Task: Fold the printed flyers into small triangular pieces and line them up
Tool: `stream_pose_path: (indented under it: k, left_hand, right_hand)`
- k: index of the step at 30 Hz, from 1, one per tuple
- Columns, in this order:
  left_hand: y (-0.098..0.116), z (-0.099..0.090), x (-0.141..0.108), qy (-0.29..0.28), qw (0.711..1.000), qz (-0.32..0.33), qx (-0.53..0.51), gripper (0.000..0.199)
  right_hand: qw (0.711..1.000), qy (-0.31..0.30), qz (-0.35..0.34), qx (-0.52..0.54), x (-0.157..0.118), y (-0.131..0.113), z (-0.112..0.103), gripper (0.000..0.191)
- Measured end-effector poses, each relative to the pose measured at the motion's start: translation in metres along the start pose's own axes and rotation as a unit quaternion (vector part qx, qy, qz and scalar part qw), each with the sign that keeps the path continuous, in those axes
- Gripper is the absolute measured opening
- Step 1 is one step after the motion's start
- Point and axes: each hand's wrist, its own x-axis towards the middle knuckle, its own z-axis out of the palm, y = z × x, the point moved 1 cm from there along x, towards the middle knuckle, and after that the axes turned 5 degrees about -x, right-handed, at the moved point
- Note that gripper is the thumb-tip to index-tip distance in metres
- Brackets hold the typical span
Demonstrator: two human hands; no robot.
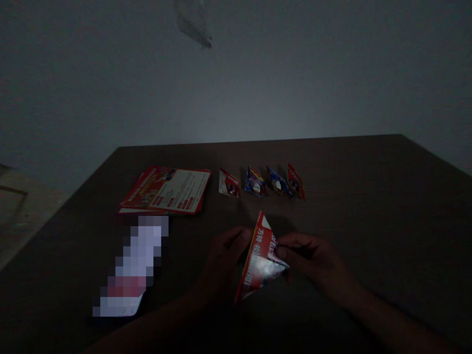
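Note:
Between my two hands, above the near middle of the table, is a folded paper piece [263,255], red and white with printed characters. It has a pointed, roughly triangular shape. My left hand [226,258] grips its left edge, the thumb against the paper and the other fingers partly hidden in shadow. On the other side my right hand [315,255] pinches the right corner between thumb and fingers. Beyond them stand several small folded paper shapes in a row: a red and white one [229,183], two blue ones, including this blue shape [255,182], and a red one [296,181].
A stack of red and white printed leaflets [184,189] lies at the left. Nearer me a lit phone [127,270] with a blurred screen rests on the dark table [368,196]. Behind the table rises a grey wall [295,73]. The light is dim.

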Motion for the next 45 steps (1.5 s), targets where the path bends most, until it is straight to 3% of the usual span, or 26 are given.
stream_pose_path:
  k: [6,10,16,23,36,45]
  left_hand:
    - [-0.010,-0.006,0.002,-0.069,0.997,0.025,-0.026,0.027]
    - [-0.014,-0.007,0.003,-0.066,0.997,0.016,-0.029,0.025]
    - [-0.007,-0.003,-0.001,-0.091,0.996,0.002,-0.014,0.030]
    - [-0.012,-0.005,0.002,-0.082,0.996,0.019,-0.035,0.028]
    - [-0.010,-0.004,0.001,-0.184,0.977,0.014,-0.109,0.026]
    - [-0.009,-0.002,-0.002,-0.171,0.982,0.020,-0.072,0.032]
  right_hand:
    - [0.999,0.038,-0.007,0.015,0.002,0.002,-0.002,0.020]
    - [0.998,0.061,-0.007,0.018,0.003,0.003,-0.002,0.018]
    - [0.998,0.067,-0.010,0.006,0.003,0.000,0.000,0.017]
    - [0.997,0.072,-0.012,0.012,0.004,0.003,-0.002,0.017]
    - [0.999,0.047,-0.018,0.013,0.003,0.002,-0.003,0.016]
    - [0.998,0.052,-0.020,-0.008,0.003,0.002,-0.001,0.016]
